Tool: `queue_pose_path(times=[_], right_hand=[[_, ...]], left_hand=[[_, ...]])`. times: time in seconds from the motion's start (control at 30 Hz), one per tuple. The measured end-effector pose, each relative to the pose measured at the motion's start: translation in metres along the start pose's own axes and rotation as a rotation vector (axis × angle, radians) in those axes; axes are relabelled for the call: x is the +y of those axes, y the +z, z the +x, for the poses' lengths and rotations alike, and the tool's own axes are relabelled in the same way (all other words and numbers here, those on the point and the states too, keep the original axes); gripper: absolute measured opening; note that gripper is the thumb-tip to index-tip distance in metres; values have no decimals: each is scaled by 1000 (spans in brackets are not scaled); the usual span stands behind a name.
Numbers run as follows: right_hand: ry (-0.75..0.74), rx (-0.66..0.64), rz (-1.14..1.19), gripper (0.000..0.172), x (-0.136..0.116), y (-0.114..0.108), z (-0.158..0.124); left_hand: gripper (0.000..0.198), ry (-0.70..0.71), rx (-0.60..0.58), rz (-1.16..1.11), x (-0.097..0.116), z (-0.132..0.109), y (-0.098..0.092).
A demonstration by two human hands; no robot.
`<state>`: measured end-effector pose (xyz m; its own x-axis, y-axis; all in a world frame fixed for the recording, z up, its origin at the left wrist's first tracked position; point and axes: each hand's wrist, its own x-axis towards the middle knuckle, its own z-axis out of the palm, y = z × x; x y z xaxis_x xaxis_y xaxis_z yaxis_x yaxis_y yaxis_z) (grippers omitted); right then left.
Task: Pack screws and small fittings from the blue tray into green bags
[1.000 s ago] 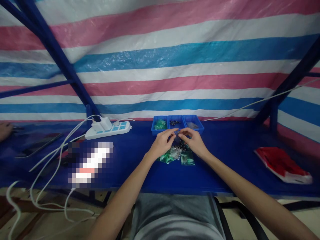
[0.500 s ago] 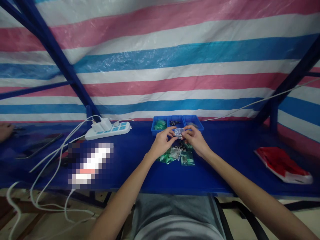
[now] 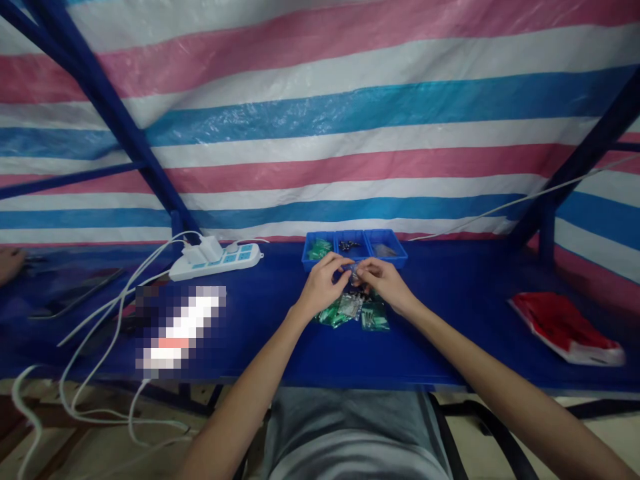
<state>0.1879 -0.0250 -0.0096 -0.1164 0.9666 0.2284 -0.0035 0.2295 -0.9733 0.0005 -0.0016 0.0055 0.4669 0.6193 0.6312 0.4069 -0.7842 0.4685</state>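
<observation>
Left hand (image 3: 320, 285) and right hand (image 3: 389, 283) meet fingertip to fingertip, each closed in a narrow pinch on one small clear packet (image 3: 354, 270). The packet is held just above the worktop (image 3: 475, 287), midway along its length and nearer the far edge. Its contents are too small to make out. Directly below the hands, on the near side, lies a pile of packets (image 3: 353, 311), green and clear, touching one another. Just beyond the fingertips, at the far edge, stands a blue tray (image 3: 400, 245) of three compartments: green pieces on the left, dark small parts in the middle, the right one unclear. Judgement: the work goes best with the pinches kept at opposite edges of the packet, low over the pile, so that anything slipping lands among its like. Toward the left end sits a white power strip (image 3: 215, 261) with cables (image 3: 115, 300); toward the right end lies a red bag (image 3: 565, 327).
</observation>
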Motion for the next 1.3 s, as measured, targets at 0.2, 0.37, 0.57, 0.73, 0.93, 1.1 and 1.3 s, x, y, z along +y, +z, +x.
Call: queue_pose_path(times=[0.2, 0.37, 0.57, 0.73, 0.93, 1.1, 1.3], right_hand=[[25, 87, 58, 43, -2, -3, 0], [-11, 90, -40, 45, -1, -2, 0], [-75, 69, -206, 37, 1, -4, 2], [-96, -1, -202, 34, -3, -5, 1], [-79, 71, -123, 35, -9, -18, 6], [-186, 313, -103, 30, -11, -46, 17], [-219, 483, -88, 28, -1, -61, 30]], left_hand=[[51, 48, -103, 96, 0, -3, 0], [32, 60, -90, 161, -3, -4, 1], [27, 18, -1, 167, -3, -3, 1], [28, -15, 14, 173, 0, -2, 0], [25, 4, -25, 130, 4, -2, -1], [22, 3, -47, 125, 2, -2, -1], [19, 31, -85, 164, -1, -3, 1]])
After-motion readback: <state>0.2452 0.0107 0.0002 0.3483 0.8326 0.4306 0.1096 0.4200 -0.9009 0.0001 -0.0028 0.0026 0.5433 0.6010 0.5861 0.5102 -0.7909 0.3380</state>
